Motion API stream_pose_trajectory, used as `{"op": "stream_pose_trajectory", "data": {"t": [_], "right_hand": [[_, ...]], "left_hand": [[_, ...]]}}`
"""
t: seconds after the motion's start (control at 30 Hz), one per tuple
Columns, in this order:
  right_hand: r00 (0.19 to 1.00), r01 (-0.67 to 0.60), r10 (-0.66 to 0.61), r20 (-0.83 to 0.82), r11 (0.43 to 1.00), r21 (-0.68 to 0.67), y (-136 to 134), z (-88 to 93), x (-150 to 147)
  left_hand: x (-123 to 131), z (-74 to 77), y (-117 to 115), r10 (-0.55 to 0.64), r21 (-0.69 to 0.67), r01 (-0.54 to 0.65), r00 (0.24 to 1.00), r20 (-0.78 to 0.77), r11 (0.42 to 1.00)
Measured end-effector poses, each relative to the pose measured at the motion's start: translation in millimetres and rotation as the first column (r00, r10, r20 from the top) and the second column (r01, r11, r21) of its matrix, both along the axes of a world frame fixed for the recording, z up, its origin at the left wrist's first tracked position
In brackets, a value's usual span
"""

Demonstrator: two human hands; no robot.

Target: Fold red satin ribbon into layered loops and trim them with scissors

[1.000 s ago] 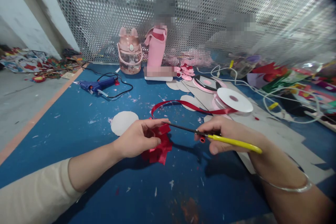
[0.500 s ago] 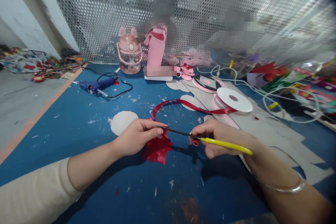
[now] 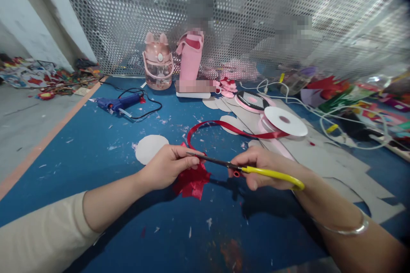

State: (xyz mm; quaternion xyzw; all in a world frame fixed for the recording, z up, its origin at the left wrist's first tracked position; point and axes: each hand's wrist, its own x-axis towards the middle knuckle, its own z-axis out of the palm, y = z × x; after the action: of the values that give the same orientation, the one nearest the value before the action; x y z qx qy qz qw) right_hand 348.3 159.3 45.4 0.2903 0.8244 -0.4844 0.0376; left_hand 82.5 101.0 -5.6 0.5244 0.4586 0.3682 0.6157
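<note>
Near the middle of the blue table [image 3: 134, 230], a red ribbon [image 3: 205, 123] runs in a curved loop from beside a white spool [image 3: 285, 121] to the fingertips of the left hand [image 3: 166, 166]. That hand is narrowed into a pinch, thumb against fingers, with the ribbon at its tips; how much of it is gripped there is hidden. The right hand [image 3: 269, 166] is curled around a pair of scissors [image 3: 272, 173] with yellow-covered handles, whose dark blades point left and lie across the ribbon at the left fingertips; whether the blades are parted is too small to tell. Just below the left fingers, a cluster of red ribbon pieces [image 3: 194, 183] rests on the table, and a pale round disc [image 3: 150, 149] lies beyond the left wrist. To the right, the white spool sits tilted near a spool with a black striped face [image 3: 252, 101], both by overlapping grey card sheets [image 3: 346, 175]. Farther left lies a blue glue gun [image 3: 120, 103] with its black cord curling around it. Along the back stand a clear bottle with a pink lid [image 3: 158, 66] and a pink holder [image 3: 191, 59], in front of a perforated metal screen [image 3: 124, 21]. White cables [image 3: 323, 113] loop across the right side.
</note>
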Motion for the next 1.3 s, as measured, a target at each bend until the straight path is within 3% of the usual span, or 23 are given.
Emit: {"op": "stream_pose_trajectory", "data": {"t": [0.23,0.33,0.43,0.53,0.6,0.77,0.97,1.1,1.3], "right_hand": [[0.999,0.029,-0.030,-0.036,0.999,-0.013,-3,-1.8,-5],[0.995,0.055,-0.071,-0.076,0.979,-0.198,-6,-2.0,-7],[0.990,0.035,-0.088,-0.111,0.910,-0.414,-10,-3.4,-9],[0.984,0.025,-0.104,-0.146,0.887,-0.461,-15,-6.7,-14],[0.973,0.040,-0.140,-0.183,0.884,-0.465,-17,-9.1,-16],[0.894,0.116,-0.255,-0.369,0.926,-0.358,-15,-10.9,-12],[0.930,0.195,-0.226,-0.289,0.972,-0.132,-1,-8.0,4],[0.935,0.256,-0.256,-0.244,0.966,-0.033,0,-3.5,7],[0.883,0.402,-0.379,-0.279,0.915,0.029,-2,-0.8,11]], "left_hand": [[-1,-3.6,1,0.013,0.019,-0.014,0.999,0.039,1.000],[-1,-2.6,2,0.036,0.024,-0.037,0.999,0.026,0.999],[1,-0.6,0,-0.028,0.075,0.028,1.000,-0.010,0.997],[4,0.5,-3,-0.104,0.133,0.116,0.991,-0.090,0.984],[4,0.6,-5,-0.097,0.105,0.104,0.993,-0.071,0.989],[0,0.6,-7,-0.040,-0.041,0.043,0.995,0.091,0.998],[-5,-5.1,-2,0.029,-0.037,-0.018,0.947,0.319,0.999],[-2,-6.2,1,0.142,-0.117,-0.119,0.964,0.223,0.986],[0,-3.1,0,0.139,-0.152,-0.107,0.966,0.218,0.983]]}}
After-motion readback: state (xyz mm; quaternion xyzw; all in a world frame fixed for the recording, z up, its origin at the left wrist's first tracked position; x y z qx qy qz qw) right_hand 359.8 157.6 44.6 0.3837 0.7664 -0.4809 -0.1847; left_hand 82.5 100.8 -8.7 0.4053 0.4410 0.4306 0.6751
